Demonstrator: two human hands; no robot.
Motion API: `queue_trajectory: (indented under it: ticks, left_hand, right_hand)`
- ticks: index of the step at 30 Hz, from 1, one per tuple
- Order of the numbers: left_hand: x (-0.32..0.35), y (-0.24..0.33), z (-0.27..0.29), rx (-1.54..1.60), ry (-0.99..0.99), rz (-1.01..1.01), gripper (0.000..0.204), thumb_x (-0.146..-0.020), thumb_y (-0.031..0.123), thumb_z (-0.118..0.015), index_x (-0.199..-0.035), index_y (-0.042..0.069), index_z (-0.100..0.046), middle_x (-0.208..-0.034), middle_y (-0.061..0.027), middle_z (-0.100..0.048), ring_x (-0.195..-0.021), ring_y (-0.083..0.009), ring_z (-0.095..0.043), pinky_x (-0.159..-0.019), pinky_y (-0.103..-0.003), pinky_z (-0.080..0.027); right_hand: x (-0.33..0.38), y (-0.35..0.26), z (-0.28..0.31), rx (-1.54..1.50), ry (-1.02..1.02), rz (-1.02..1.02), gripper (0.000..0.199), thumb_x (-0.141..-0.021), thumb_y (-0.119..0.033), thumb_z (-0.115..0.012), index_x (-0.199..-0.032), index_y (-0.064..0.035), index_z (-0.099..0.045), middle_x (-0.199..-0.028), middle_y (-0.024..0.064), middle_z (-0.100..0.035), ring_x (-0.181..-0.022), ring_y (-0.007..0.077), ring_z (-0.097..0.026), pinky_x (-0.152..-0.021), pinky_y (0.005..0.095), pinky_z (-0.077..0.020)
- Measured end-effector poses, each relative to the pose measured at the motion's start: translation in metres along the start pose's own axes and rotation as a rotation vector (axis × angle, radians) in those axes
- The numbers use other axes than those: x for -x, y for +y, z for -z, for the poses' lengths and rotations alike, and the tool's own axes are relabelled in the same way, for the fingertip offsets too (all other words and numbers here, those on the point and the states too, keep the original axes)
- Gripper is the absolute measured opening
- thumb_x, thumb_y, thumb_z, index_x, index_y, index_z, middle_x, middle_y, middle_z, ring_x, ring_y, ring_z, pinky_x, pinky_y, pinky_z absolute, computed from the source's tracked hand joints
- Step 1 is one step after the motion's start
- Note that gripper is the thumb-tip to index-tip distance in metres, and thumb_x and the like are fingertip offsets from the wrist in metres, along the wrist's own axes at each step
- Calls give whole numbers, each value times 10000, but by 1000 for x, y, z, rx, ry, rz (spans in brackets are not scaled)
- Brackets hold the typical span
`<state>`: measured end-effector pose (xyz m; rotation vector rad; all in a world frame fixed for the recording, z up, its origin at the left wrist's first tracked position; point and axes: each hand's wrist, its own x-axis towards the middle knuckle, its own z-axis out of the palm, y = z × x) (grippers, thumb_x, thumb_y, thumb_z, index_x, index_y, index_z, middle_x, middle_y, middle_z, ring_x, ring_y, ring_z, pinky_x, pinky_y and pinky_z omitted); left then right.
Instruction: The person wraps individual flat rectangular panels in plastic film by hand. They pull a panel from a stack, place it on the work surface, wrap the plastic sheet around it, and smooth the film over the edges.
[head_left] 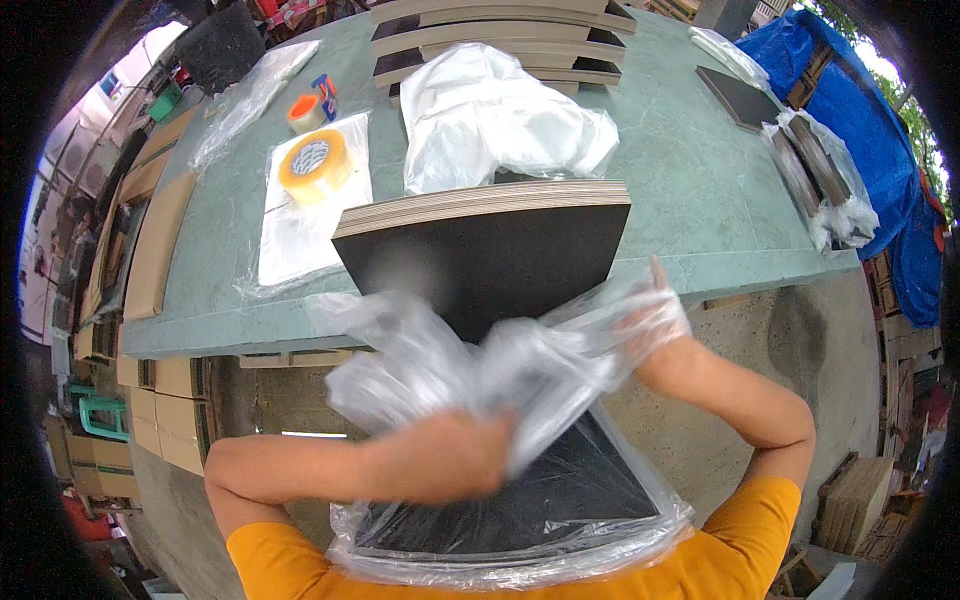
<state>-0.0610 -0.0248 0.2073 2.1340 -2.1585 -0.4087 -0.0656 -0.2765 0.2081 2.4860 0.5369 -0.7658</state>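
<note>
Bagged black board (520,495) against your chest, long axis pointing away; both hands, left (455,455) and right (655,315), fingers closed on clear bag (450,370), left nearer.

Both forearms come in from the lower edge, elbows flared wide. The left hand (455,455) sits low and central, blurred, fingers curled shut in a fist-like grip, forearm lying nearly level. The right hand (655,315) is higher and further out, wrist bent, fingers pointing up and partly spread, elbow sharply folded.
</note>
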Motion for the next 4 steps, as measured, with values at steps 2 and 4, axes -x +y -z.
queue_trajectory:
  ticks: [2, 4]
  left_hand:
    - [0, 7, 0, 233, 8, -110, 240, -688, 115, -516, -902, 19, -569, -895, -121, -579, -802, -285, -529, -535, -319, -490]
    - [9, -18, -23, 399, -113, 274, 303, -697, 122, -513, -986, 39, -550, -956, -109, -583, -1077, -334, -434, -536, -324, -504]
  right_hand:
    - [-3, 2, -2, -226, 62, -24, 425, -811, -373, -373, -1196, -209, -446, -1253, 23, -421, -1222, 173, -288, -995, 583, -7]
    - [-10, 3, -13, -333, 90, -26, 433, -811, -377, -377, -1205, -209, -437, -1268, 20, -406, -1237, 170, -263, -994, 584, -1]
